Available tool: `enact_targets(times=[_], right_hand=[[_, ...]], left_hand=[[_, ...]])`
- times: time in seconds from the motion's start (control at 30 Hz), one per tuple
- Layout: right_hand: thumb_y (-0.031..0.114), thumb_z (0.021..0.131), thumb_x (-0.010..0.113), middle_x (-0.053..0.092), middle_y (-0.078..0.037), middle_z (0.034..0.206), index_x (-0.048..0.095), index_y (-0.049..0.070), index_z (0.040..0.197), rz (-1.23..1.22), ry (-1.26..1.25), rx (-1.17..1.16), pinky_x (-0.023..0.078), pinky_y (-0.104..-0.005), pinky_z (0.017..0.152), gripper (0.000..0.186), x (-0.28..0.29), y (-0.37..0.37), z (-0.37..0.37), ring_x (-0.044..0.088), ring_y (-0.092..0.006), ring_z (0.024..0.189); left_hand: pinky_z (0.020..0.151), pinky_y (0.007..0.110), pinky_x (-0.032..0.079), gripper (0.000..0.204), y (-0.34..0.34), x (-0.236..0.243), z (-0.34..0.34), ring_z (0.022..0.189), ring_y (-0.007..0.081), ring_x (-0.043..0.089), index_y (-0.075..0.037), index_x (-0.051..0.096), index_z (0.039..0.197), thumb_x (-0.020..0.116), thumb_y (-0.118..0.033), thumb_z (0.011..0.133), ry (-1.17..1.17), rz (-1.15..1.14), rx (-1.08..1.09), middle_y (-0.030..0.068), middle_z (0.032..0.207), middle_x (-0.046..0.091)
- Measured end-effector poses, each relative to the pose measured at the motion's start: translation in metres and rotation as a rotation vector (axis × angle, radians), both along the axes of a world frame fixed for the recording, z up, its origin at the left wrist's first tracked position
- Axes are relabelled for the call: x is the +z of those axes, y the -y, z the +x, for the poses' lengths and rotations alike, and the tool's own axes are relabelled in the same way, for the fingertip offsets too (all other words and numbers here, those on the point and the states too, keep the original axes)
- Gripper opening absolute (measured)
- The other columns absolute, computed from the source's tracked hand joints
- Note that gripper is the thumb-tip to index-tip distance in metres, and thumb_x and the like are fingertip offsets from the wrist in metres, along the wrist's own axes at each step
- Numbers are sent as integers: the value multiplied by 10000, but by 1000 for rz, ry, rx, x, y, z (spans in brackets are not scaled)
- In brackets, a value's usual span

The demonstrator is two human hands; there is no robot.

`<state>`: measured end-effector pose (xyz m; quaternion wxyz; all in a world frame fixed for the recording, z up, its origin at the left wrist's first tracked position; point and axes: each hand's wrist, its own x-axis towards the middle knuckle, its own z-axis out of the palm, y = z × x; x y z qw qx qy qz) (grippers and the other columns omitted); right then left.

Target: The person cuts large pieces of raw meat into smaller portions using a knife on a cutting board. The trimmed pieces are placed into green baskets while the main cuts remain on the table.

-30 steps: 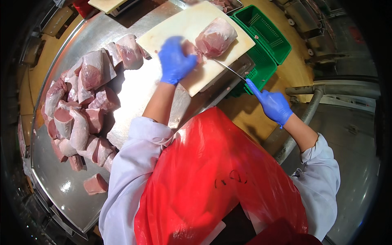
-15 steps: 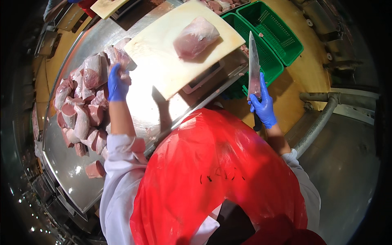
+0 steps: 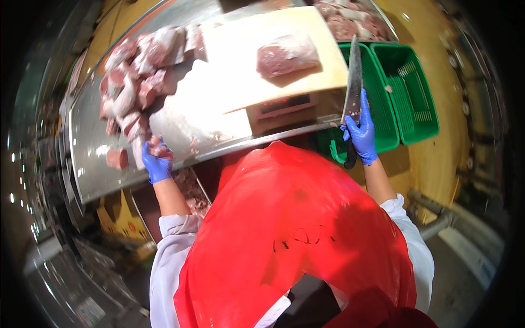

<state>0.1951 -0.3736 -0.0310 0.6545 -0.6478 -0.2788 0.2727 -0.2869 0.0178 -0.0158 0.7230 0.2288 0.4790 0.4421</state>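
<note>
My left hand [image 3: 157,164], in a blue glove, is closed around a small pink piece of meat [image 3: 158,145] near the front edge of the steel table. Beside it lies the lower end of a pile of raw meat chunks [image 3: 128,93]. My right hand [image 3: 362,138], gloved in blue too, grips a long butcher's knife [image 3: 354,74] by its black handle, the blade pointing up and away from me. A large pale pink meat chunk [image 3: 285,57] rests on the white cutting board [image 3: 235,65], which neither hand touches.
Two green plastic baskets [image 3: 407,101] stand to the right, under the knife. A metal tray of meat pieces [image 3: 358,24] is at the far right. Below the board sits a scale with a display [image 3: 285,106]. Another container with meat scraps [image 3: 194,191] is under the table's front edge.
My left hand has come from the upper part of the pile down toward the table's near edge, now with a small meat piece. My view has turned; the knife stays in my right hand.
</note>
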Motion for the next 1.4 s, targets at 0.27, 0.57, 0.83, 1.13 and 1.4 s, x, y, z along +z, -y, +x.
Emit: enact_targets(times=[0.27,0.57,0.83,1.13,1.4], right_hand=[[-56,984,557,613,-45,878,183,181,1653,15,-31,150,424,-213,480,803,-9,-16,16,485,-73,529],[-51,972,556,585,-54,865,154,181,1656,-10,30,153,432,-219,469,826,-8,-10,28,505,-85,552],[-91,944,521,620,-45,876,127,165,1661,27,-51,28,430,-223,489,856,0,18,36,500,-88,550],[-5,979,605,611,-54,840,263,91,1585,-8,-19,-45,451,-243,504,702,-3,34,35,544,-97,580],[96,967,555,610,-180,767,187,218,1644,-399,779,253,522,-478,588,780,75,-31,0,608,-366,589]], left_hand=[[492,214,409,337,65,198,-113,541,92,431,23,628,1096,599,-290,975,10,699,361,-1,855,618],[508,311,458,324,71,-19,-278,612,159,565,-69,617,1171,651,-305,951,-514,492,643,76,896,641],[1021,399,474,657,42,-36,50,1188,243,555,-6,492,1403,809,-93,834,-878,909,267,137,1313,558],[1024,450,475,812,38,47,346,1204,448,508,-31,521,1274,868,-275,582,-883,1526,-1004,232,1254,499],[950,464,515,601,67,36,340,1152,412,541,-85,616,1185,780,-179,614,-761,1662,-693,215,1230,519]])
